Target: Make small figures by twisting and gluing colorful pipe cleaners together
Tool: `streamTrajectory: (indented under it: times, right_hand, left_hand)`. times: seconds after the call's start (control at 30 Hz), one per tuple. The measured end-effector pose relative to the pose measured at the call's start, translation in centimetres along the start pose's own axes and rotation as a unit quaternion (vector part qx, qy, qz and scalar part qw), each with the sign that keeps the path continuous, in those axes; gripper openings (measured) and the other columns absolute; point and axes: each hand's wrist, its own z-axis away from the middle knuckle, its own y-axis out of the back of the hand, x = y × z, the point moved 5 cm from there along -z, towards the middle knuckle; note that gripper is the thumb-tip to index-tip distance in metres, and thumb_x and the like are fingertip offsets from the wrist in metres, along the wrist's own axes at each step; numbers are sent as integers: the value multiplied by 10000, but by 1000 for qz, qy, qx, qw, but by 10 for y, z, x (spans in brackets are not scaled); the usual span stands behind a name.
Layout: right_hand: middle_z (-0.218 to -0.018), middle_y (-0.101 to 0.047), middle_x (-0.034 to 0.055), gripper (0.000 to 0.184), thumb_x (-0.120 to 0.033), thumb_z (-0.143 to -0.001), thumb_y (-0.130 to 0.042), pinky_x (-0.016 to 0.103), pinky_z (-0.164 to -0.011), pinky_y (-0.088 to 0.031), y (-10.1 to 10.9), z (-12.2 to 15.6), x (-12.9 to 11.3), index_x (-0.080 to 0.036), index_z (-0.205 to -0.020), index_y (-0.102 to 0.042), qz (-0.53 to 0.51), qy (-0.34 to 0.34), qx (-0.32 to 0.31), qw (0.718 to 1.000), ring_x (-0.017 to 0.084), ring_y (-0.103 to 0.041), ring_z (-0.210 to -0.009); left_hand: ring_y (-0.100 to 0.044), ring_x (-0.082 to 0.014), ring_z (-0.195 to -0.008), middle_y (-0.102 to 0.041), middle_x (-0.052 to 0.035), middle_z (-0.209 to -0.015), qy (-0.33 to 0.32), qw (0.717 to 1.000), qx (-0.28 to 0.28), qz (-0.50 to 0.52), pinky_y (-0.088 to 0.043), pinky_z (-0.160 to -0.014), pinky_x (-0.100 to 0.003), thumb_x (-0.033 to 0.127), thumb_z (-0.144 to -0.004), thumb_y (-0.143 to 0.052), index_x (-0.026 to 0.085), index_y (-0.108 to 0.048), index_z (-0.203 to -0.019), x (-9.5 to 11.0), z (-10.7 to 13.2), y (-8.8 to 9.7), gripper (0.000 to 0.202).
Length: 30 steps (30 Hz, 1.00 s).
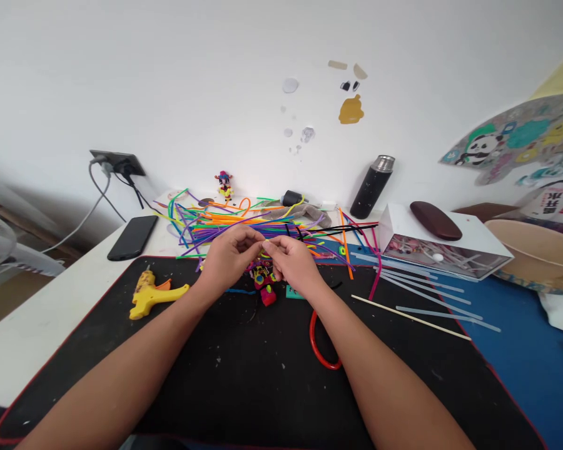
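Note:
My left hand (229, 259) and my right hand (291, 259) meet above the middle of the black mat, fingers pinched together. Between their fingertips shows a small bit of yellow pipe cleaner (266, 244); most of it is hidden. Just below the fingers is a small colourful figure (263, 277) in magenta, yellow and black, partly covered by my hands. Whether my right hand's lower fingers touch it, I cannot tell. Behind both hands lies a loose heap of colored pipe cleaners (225, 228). A teal block (293, 292) sits partly under my right wrist.
A yellow glue gun (157, 295) lies left on the black mat (244, 375), near a phone (132, 237). To the right are glue sticks (434, 294), a wooden stick (410, 317), a red loop (319, 350), a white box (450, 250) and a black flask (373, 187). A finished-looking doll (224, 186) stands by the wall.

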Motion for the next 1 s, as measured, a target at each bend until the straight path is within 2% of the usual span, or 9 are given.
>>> streamTrajectory:
  times: [0.13, 0.27, 0.37, 0.47, 0.57, 0.67, 0.8, 0.9, 1.0]
  right_hand:
    - [-464, -498, -91, 278, -454, -945, -641, 213, -393, -318, 1, -1, 1, -178, -962, -664, -2, -18, -6, 1000, 95, -452, -343]
    - [-420, -415, -116, 326, -510, -893, -693, 204, -373, -282, 0, -1, 3, -186, -901, -652, -46, -42, -14, 998, 94, -426, -340]
    - [-419, -391, -124, 391, -559, -827, -758, 199, -367, -261, -1, -1, 8, -195, -829, -617, -98, -68, -25, 993, 82, -398, -346]
    - [-426, -379, -127, 468, -587, -757, -825, 198, -366, -224, -2, 0, 12, -205, -751, -553, -146, -90, -33, 985, 67, -371, -350]
    - [-442, -375, -127, 525, -606, -703, -871, 202, -374, -193, -3, 0, 15, -205, -732, -533, -178, -100, -43, 978, 59, -362, -360]
    - [-454, -373, -127, 547, -625, -677, -884, 209, -383, -177, -3, 1, 14, -201, -750, -546, -193, -106, -55, 974, 56, -358, -368]
    - [-450, -359, -128, 571, -644, -660, -886, 219, -391, -163, -1, 0, 12, -204, -736, -530, -199, -108, -57, 972, 55, -346, -370]
    - [-448, -356, -130, 572, -647, -647, -890, 221, -402, -166, 0, 0, 11, -198, -748, -551, -200, -108, -53, 972, 53, -337, -371]
    - [-445, -359, -131, 580, -653, -630, -895, 222, -411, -179, 0, 0, 11, -192, -764, -570, -203, -107, -51, 972, 55, -335, -375]
  left_hand:
    - [-649, -189, -802, -712, -53, -882, -71, 994, -12, -88, -513, -707, -273, 297, -893, -658, 206, -722, -862, 11, -1, 3, 115]
    - [-646, -194, -836, -715, -62, -926, -93, 990, -36, -99, -514, -728, -273, 296, -920, -620, 212, -713, -866, 14, -1, 3, 137]
    - [-643, -195, -832, -717, -60, -919, -81, 992, -48, -89, -515, -731, -273, 310, -915, -632, 212, -711, -865, 12, -2, 3, 135]
    - [-637, -175, -749, -709, -49, -884, -50, 996, -64, -45, -515, -683, -271, 346, -904, -654, 199, -711, -876, 6, -3, 1, 160]
    - [-627, -155, -642, -700, -33, -830, 1, 996, -88, 23, -522, -614, -272, 404, -892, -680, 182, -708, -910, -4, -4, -1, 224]
    - [-652, -166, -657, -713, -37, -835, 31, 993, -99, 59, -544, -605, -279, 450, -876, -712, 172, -717, -939, -10, -4, -1, 285]
    - [-692, -190, -798, -734, -61, -947, 18, 991, -117, 67, -568, -698, -293, 454, -880, -737, 174, -760, -980, -9, -5, 3, 298]
    - [-701, -213, -900, -732, -79, -1046, -19, 988, -141, 55, -575, -790, -321, 449, -859, -779, 185, -775, -1038, -4, -5, 6, 319]
    - [-698, -235, -972, -728, -86, -1099, -69, 987, -145, 0, -565, -864, -353, 425, -846, -803, 201, -773, -1104, 2, -5, 9, 343]
